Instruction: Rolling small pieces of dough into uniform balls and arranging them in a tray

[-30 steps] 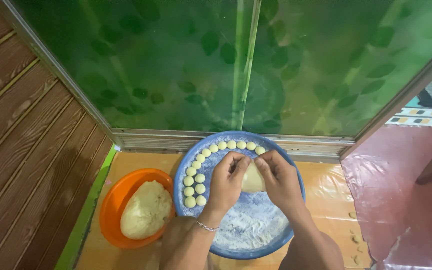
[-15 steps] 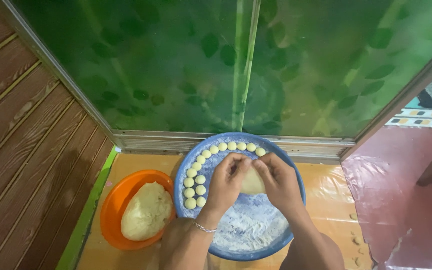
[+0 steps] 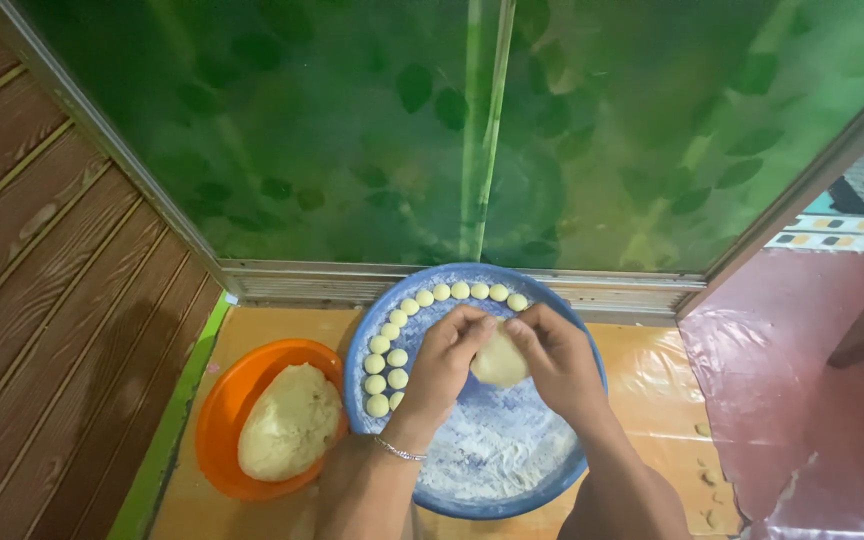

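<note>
Head view: left hand (image 3: 447, 362) and right hand (image 3: 557, 362) meet over the middle of the floured blue tray (image 3: 562, 470), fingers of both closed around one dough lump (image 3: 499, 360). Small dough balls (image 3: 392, 340) line the tray's far and left rim. An orange bowl (image 3: 217, 425) of dough touches the tray's left edge; bare surface (image 3: 652, 370) lies open to the right.

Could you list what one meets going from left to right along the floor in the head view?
Wooden wall panels → orange bowl holding a dough mass → column of small dough balls in the blue tray → left hand → dough piece → right hand → red mat.
</note>
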